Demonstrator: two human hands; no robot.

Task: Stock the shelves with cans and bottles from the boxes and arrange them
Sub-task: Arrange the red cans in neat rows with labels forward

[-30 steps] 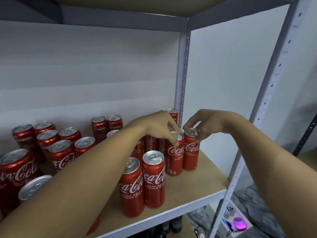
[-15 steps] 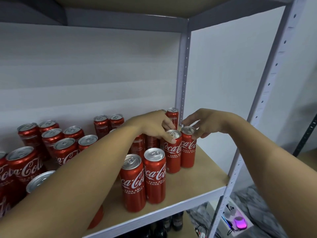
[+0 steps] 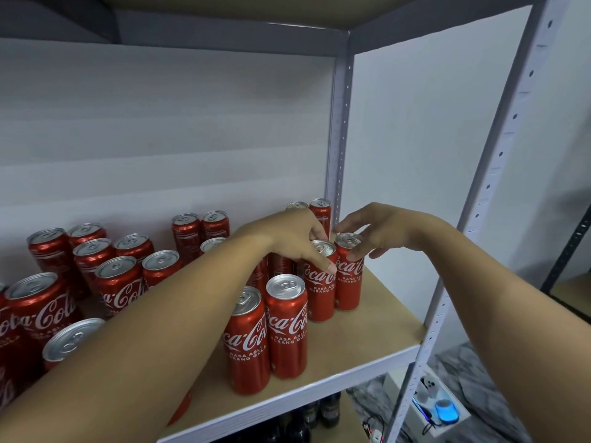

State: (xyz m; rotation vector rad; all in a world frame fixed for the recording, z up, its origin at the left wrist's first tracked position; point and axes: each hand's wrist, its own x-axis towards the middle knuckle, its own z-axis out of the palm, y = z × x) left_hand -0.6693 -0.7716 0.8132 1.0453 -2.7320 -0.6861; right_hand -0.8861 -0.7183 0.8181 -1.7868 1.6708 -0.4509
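Cans of cola (image 3: 119,284) crowd our wooden shelf (image 3: 367,318) in upright rows, thickest at the left. Our left hand (image 3: 292,238) reaches across them, fingers curled over the rim of one slim can (image 3: 319,282), thumb down its front. Just beside it, touching, stands the right-hand can (image 3: 349,276); our right hand (image 3: 382,231) pinches its top edge with loosely spread fingertips.

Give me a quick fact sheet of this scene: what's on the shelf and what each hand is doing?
Shelf: tan board in a grey metal rack
Stock: red Coca-Cola cans, all upright
Left hand: grips the top of a can
Right hand: fingers around the top of the neighbouring can
Front pair: untouched, near the edge
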